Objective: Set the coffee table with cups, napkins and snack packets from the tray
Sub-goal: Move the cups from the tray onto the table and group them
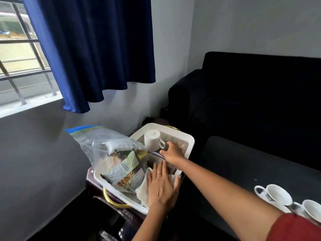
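A white tray (190, 138) sits on a dark side table. An upside-down white cup (152, 140) stands at its far end on a woven mat. My right hand (172, 152) reaches beside the cup's handle, fingers apart, holding nothing. My left hand (162, 186) lies flat, fingers spread, on white napkins (142, 190) at the tray's near end. A clear zip bag (97, 145) with snack packets (126, 171) leans in the tray's left side. Two upright white cups (278, 193) (312, 209) stand on the dark coffee table (234, 171) at the lower right.
A black sofa (251, 94) fills the right background behind the coffee table. A blue curtain (97, 49) hangs over a barred window at the left. The side table has a gold handle (111, 200) at its near edge. Grey wall runs along the left.
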The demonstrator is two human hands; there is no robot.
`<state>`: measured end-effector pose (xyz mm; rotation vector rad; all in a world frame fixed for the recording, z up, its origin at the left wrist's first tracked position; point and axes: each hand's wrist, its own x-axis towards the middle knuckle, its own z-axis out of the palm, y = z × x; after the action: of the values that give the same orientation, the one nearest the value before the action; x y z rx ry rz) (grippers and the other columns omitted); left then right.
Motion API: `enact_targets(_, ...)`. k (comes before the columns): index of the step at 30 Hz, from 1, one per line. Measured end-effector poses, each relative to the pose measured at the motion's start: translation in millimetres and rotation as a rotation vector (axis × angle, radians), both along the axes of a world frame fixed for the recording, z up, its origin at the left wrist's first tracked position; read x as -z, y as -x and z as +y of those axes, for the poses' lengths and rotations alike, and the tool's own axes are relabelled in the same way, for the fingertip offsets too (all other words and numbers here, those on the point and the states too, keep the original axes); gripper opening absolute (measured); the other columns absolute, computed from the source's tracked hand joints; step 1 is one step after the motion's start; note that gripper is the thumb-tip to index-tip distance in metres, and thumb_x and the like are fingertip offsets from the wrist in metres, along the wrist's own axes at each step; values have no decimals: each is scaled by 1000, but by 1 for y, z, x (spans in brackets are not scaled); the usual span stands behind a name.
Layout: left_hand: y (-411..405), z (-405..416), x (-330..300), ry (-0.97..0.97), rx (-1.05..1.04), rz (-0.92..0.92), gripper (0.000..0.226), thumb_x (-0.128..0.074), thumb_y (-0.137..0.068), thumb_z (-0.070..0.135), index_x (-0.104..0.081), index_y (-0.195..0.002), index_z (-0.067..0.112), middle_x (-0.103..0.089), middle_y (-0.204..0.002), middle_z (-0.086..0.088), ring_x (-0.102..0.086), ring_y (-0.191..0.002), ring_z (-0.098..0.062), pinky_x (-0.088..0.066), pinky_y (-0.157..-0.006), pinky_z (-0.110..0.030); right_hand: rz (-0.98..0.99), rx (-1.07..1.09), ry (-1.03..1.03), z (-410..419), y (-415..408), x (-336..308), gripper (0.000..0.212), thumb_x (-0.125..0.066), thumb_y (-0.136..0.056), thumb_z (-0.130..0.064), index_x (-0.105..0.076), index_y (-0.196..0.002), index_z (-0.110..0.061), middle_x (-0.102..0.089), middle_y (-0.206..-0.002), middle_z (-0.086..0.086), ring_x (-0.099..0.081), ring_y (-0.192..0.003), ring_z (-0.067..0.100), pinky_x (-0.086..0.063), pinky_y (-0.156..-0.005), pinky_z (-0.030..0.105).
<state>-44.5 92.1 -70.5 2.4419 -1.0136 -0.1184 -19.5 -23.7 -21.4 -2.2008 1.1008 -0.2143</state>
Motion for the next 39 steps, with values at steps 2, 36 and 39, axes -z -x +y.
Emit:
enact_targets(2, 0, -1, -1, 13, -7, 2, 76, -28, -93, 59, -4, -153, 18, -3, -161, 4, 5, -148, -13, 9, -118, -33, 27, 23, 15, -2, -5, 3, 36, -57, -84, -32, -55, -116, -16, -57, -126, 10, -49, -121, 31, -41, -101, 39)
enact_targets(36, 10, 6, -13, 23, -25, -106, 87, -25, -92, 62, 15, -149, 11, 13, -160, -4, 11, -148, -18, 7, -119, -34, -242, -3, -34, 14, 57, -10, 12, -57, -89, -19, -52, -78, -17, -67, -99, 14, -61, -94, 30, -45, -75, 31)
enact_targets(39, 15, 10, -21, 22, 30, -185, 85, -25, -94, 59, 27, -143, 13, 23, -157, -4, 16, -147, -18, 9, -119, -34, -278, -8, -63, 17, 78, -21, 13, -56, -90, -20, -55, -80, -13, -68, -95, 13, -63, -91, 29, -49, -79, 36)
